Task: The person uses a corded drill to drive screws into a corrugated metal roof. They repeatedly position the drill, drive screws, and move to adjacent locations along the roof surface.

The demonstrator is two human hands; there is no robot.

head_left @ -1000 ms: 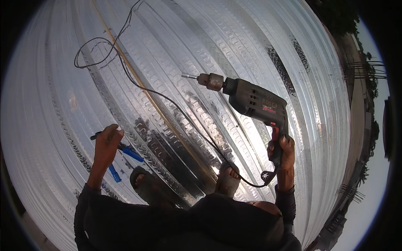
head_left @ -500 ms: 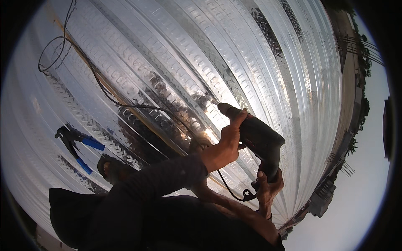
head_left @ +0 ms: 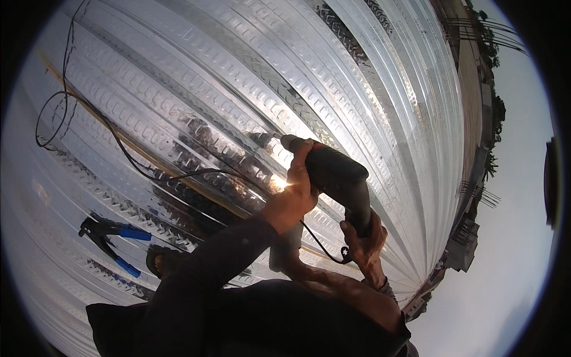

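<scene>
A black corded power drill points up and left, its tip down at a seam between ribs of the shiny corrugated metal sheeting. My left hand is closed around the front of the drill body, thumb lying along it near the chuck. Lower down, my right hand is wrapped around the drill's handle. Glare and the chuck make it impossible to tell how deep the bit sits. To the left, apart from both hands, a hand riveter with blue grips lies on the sheeting.
The drill's black cord runs left across the ribs and loops at the far left. My sandalled foot rests beside the riveter. Rebar rods and buildings stand beyond the sheeting's right edge.
The drill and both hands sit further left and slightly higher in the picture; the sheeting has shifted left too, as the view turned. Both hands keep their hold on the drill.
</scene>
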